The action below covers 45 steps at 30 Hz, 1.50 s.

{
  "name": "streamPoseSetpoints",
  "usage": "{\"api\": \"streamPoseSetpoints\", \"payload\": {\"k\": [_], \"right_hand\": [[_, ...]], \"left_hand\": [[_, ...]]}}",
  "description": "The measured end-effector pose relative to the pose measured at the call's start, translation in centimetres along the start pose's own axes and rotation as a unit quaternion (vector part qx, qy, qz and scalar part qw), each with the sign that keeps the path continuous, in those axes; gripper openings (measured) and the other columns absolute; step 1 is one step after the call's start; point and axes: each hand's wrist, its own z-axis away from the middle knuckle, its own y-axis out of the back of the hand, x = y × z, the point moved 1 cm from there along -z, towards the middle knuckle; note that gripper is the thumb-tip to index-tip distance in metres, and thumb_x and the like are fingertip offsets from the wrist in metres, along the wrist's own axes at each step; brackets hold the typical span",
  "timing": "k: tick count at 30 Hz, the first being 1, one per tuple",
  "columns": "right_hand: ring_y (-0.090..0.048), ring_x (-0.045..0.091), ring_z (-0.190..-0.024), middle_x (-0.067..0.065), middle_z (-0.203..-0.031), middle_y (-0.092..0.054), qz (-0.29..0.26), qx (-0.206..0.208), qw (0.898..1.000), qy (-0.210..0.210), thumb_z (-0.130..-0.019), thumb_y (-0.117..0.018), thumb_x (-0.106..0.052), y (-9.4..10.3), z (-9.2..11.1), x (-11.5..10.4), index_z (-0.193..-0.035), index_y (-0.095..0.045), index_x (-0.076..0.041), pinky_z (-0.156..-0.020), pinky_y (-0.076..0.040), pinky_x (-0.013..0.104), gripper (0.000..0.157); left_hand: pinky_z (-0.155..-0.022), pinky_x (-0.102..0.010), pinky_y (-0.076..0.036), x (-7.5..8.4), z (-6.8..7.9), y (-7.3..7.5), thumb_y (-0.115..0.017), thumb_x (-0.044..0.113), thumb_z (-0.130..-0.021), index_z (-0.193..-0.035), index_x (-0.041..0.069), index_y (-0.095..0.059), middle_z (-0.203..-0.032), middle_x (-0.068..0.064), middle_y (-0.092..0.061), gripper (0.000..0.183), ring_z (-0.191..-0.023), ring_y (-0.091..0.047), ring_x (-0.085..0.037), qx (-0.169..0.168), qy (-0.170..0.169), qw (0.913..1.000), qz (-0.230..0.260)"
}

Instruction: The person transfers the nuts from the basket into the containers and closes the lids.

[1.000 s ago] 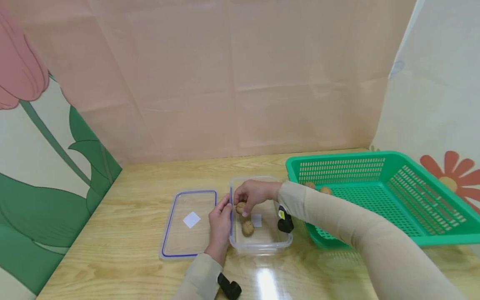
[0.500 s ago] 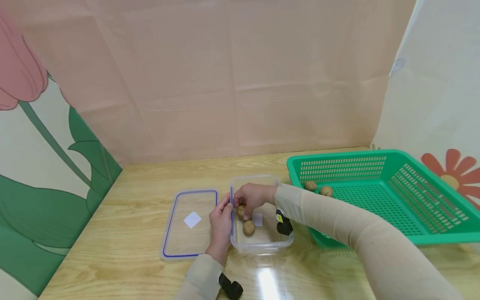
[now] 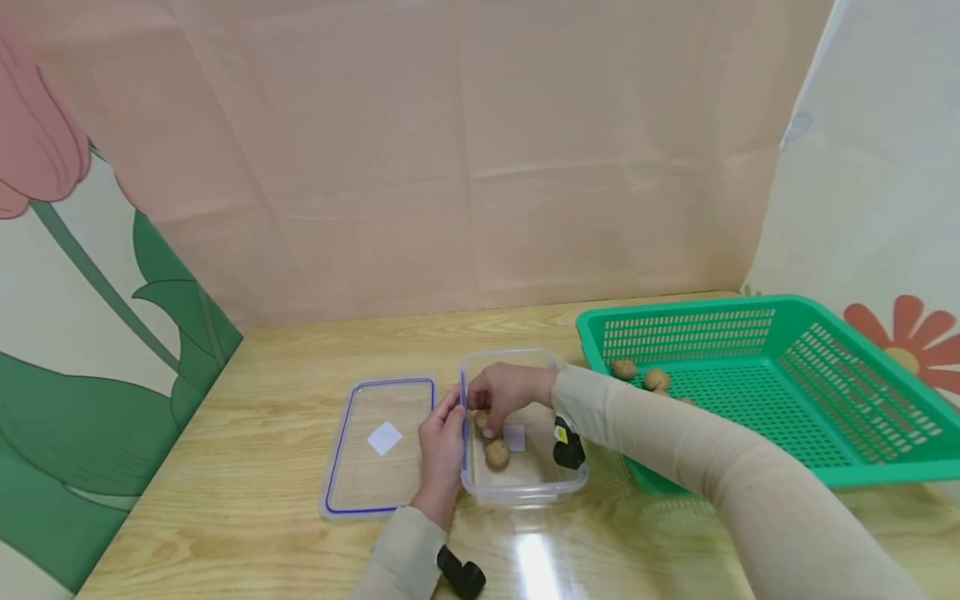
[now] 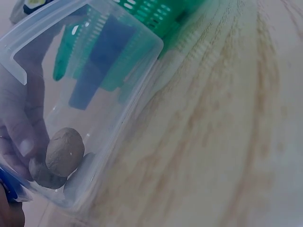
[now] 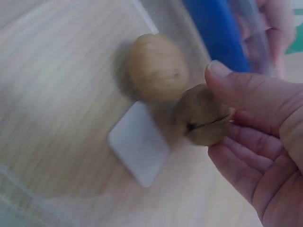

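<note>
My right hand point(image 3: 508, 390) reaches into a clear plastic box point(image 3: 551, 489) and pinches a walnut point(image 5: 203, 116) between thumb and fingers. Right beside it, a second walnut point(image 3: 497, 455) lies on the box floor; the left wrist view shows a walnut point(image 4: 65, 152) through the wall. My left hand point(image 3: 441, 446) rests along the outside of the box's left wall, fingers fairly straight, touching a side that carries a blue strip point(image 5: 218, 33). To the left, the box's clear lid point(image 3: 352, 483) with its blue seal lies flat on the table.
A green plastic basket point(image 3: 780, 367) stands at the right, with several walnuts point(image 3: 657, 380) near its left end; my right forearm crosses its near left corner. White squares show on the lid point(image 3: 385, 438) and in the box point(image 3: 514, 437). A paper-covered wall point(image 3: 465, 167) closes the back.
My right hand has lowered its walnut slightly, down beside the other one in the box. More walnuts in the basket show past the sleeve. The left hand stays in place.
</note>
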Motion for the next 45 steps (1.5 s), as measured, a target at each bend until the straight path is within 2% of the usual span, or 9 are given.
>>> {"api": "streamPoseSetpoints", "payload": {"k": [3, 9, 16, 19, 24, 28, 34, 41, 45], "right_hand": [[-0.06, 0.014, -0.089, 0.004, -0.095, -0.067, -0.008, 0.022, 1.0, -0.004, -0.069, -0.08, -0.014, 0.7, 0.6, -0.3, -0.098, -0.065, -0.005, -0.08, -0.051, 0.025, 0.034], [-0.06, 0.022, -0.099, 0.015, -0.109, -0.064, -0.071, 0.072, 0.995, 0.003, -0.073, -0.078, -0.014, 2.5, 2.0, -0.5, -0.107, -0.062, 0.0, -0.084, -0.053, 0.028, 0.04], [-0.061, 0.022, -0.101, 0.008, -0.107, -0.065, -0.108, 0.126, 0.986, 0.032, -0.076, -0.075, -0.015, 4.9, 4.3, -0.4, -0.109, -0.062, -0.004, -0.088, -0.053, 0.031, 0.037], [-0.059, 0.023, -0.105, 0.009, -0.111, -0.064, -0.123, 0.137, 0.982, 0.039, -0.078, -0.074, -0.017, 5.7, 5.5, -0.2, -0.113, -0.06, -0.004, -0.091, -0.051, 0.034, 0.039], [-0.055, 0.03, -0.113, 0.012, -0.118, -0.06, -0.157, 0.151, 0.976, 0.018, -0.08, -0.072, -0.018, 6.6, 7.8, 0.7, -0.117, -0.058, -0.005, -0.095, -0.049, 0.039, 0.042], [-0.054, 0.031, -0.114, 0.014, -0.121, -0.059, -0.175, 0.168, 0.97, 0.005, -0.081, -0.071, -0.02, 7.0, 9.5, 1.9, -0.119, -0.056, -0.004, -0.096, -0.048, 0.041, 0.043], [-0.056, 0.028, -0.111, 0.013, -0.119, -0.06, -0.17, 0.198, 0.965, -0.007, -0.082, -0.07, -0.019, 7.1, 11.8, 4.2, -0.117, -0.058, -0.005, -0.093, -0.05, 0.039, 0.04], [-0.057, 0.033, -0.11, 0.017, -0.116, -0.063, -0.184, 0.223, 0.957, -0.01, -0.08, -0.071, -0.018, 6.7, 14.5, 6.3, -0.115, -0.059, -0.001, -0.089, -0.052, 0.031, 0.04], [-0.06, 0.028, -0.108, 0.017, -0.114, -0.063, -0.177, 0.227, 0.958, -0.01, -0.08, -0.072, -0.018, 6.3, 15.7, 7.5, -0.115, -0.058, 0.0, -0.086, -0.053, 0.026, 0.042]], "left_hand": [[-0.107, -0.037, -0.037, 0.0, 0.1, 0.0, -0.047, 0.001, -0.089, -0.124, -0.003, -0.055, -0.131, -0.018, -0.053, 0.036, -0.126, -0.044, -0.028, -0.005, 0.0, 1.0, 0.002], [-0.105, -0.037, -0.04, -0.1, 0.2, 0.0, -0.048, 0.002, -0.089, -0.124, -0.002, -0.057, -0.129, -0.017, -0.055, 0.036, -0.125, -0.045, -0.026, -0.004, -0.003, 1.0, -0.007], [-0.106, -0.036, -0.039, 0.0, 0.0, -0.1, -0.048, 0.002, -0.088, -0.123, -0.001, -0.056, -0.127, -0.015, -0.056, 0.036, -0.125, -0.045, -0.024, 0.0, -0.002, 1.0, -0.001], [-0.106, -0.037, -0.038, 0.0, 0.0, 0.0, -0.048, 0.002, -0.089, -0.123, -0.001, -0.056, -0.128, -0.016, -0.056, 0.036, -0.126, -0.045, -0.026, 0.0, 0.0, 1.0, -0.001], [-0.107, -0.039, -0.036, -0.1, 0.1, 0.0, -0.048, 0.002, -0.089, -0.124, -0.002, -0.056, -0.129, -0.017, -0.054, 0.036, -0.127, -0.043, -0.029, 0.003, 0.003, 0.9999, -0.01], [-0.108, -0.04, -0.035, -0.2, 0.1, 0.0, -0.048, 0.002, -0.089, -0.124, -0.002, -0.055, -0.13, -0.016, -0.054, 0.036, -0.128, -0.042, -0.03, 0.004, 0.006, 0.9999, -0.01], [-0.108, -0.038, -0.035, 0.0, 0.2, -0.1, -0.049, 0.003, -0.089, -0.124, 0.001, -0.057, -0.131, -0.014, -0.053, 0.036, -0.129, -0.042, -0.027, 0.006, 0.021, 0.9997, -0.004], [-0.107, -0.038, -0.036, 0.0, 0.1, -0.2, -0.05, 0.004, -0.089, -0.124, 0.003, -0.056, -0.132, -0.013, -0.052, 0.036, -0.129, -0.042, -0.027, 0.0, 0.027, 0.9996, 0.002], [-0.107, -0.038, -0.036, 0.1, 0.2, -0.2, -0.049, 0.004, -0.09, -0.125, 0.003, -0.056, -0.133, -0.014, -0.052, 0.036, -0.129, -0.041, -0.027, -0.001, 0.03, 0.9995, 0.003]]}}
